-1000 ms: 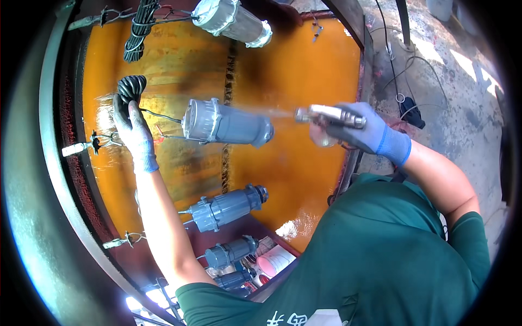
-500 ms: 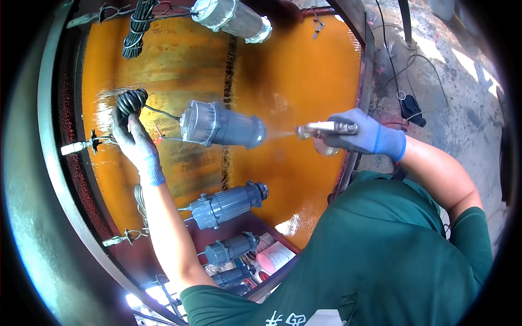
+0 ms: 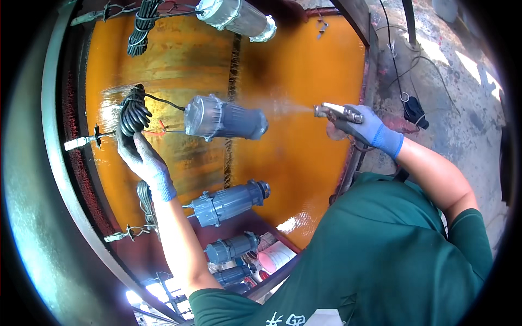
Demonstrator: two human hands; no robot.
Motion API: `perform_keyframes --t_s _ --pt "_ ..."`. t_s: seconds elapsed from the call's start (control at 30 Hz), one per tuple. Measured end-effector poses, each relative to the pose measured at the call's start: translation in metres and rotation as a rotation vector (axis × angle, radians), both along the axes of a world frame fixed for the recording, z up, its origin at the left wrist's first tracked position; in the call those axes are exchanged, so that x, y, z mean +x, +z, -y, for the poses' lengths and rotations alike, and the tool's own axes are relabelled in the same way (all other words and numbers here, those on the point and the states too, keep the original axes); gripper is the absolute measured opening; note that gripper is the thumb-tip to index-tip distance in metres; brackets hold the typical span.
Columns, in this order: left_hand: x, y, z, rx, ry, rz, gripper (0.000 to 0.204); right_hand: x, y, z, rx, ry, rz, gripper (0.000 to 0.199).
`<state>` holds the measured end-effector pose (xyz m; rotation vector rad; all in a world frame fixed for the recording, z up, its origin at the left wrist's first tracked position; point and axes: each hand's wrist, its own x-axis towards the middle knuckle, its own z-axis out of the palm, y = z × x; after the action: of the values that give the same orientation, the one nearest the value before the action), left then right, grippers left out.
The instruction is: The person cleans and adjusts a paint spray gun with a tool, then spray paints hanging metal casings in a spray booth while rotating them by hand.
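My right hand [image 3: 374,129], in a grey-blue work glove, is closed around a spray gun [image 3: 338,111]. Its nozzle faces left, and a pale mist [image 3: 285,106] fans toward a hanging motor-like cylinder [image 3: 224,118]. That cylinder has a silvery ribbed left end and a grey-blue body. My left hand [image 3: 142,162], gloved alike, is closed on the bundle of black cable [image 3: 134,113] wired to it. A hanging clip [image 3: 79,143] on the rail lies left of the bundle. Some left fingers are hidden behind the cable.
A bare silvery cylinder [image 3: 237,17] hangs farther off with its cable bundle [image 3: 143,30]. Nearer me hang grey-blue cylinders [image 3: 228,202] [image 3: 232,247]. Behind stands a wet orange panel [image 3: 296,179]; a metal rail [image 3: 50,117] runs along the left. A pinkish bucket [image 3: 275,256] sits low.
My right hand with the spray gun has moved right and slightly up, and the mist now crosses above the cylinder's end. The cable bundle has turned in my left hand; the cylinder has rotated slightly.
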<state>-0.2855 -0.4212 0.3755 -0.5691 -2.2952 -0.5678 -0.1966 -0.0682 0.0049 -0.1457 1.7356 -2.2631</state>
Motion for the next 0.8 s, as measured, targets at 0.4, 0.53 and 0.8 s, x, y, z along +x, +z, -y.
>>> perform_keyframes --t_s 0.4,0.53,0.8 --pt "0.04 0.003 0.023 0.15 0.087 0.017 0.046 -0.003 -0.001 -0.022 0.125 0.164 -0.322 0.03" --pt "0.05 0.0 0.021 0.126 0.145 0.003 0.046 0.004 0.021 -0.016 -0.194 -0.076 -0.189 0.026" --pt "0.061 -0.003 0.038 0.134 0.162 -0.093 0.045 0.007 0.045 -0.025 0.043 0.077 -0.376 0.021"
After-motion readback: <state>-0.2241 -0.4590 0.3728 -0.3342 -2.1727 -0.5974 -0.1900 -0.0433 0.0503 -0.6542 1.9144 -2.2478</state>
